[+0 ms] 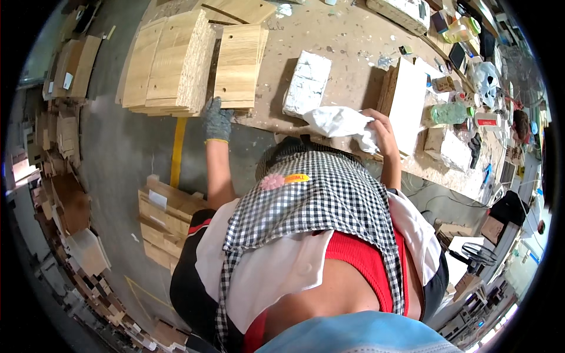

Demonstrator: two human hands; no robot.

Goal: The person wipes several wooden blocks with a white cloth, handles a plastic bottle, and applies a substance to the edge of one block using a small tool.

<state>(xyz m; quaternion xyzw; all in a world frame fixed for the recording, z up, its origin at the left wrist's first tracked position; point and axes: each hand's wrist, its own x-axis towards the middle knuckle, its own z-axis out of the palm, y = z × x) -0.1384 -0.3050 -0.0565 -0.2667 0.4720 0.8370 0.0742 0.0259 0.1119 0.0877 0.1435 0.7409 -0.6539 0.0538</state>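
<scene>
My left hand (216,120), in a grey knit glove, is closed on the near left corner of a light wood-grain panel (237,67). That panel has small round holes near its ends and lies on another at the table's near edge. In my bare right hand (382,130) is a bunched white cloth (338,122), its loose end spreading left over the table edge. Just beyond the cloth sits a white-wrapped block (307,83). Right of my right hand stands a stack of white-topped panels (407,97).
A tall stack of wood panels (170,65) stands left on the worktable (347,50). To the right are a green-capped clear bottle (450,113), another white-wrapped block (447,148) and assorted clutter. More boards (168,217) stand on the floor at left, near a yellow floor line (178,153).
</scene>
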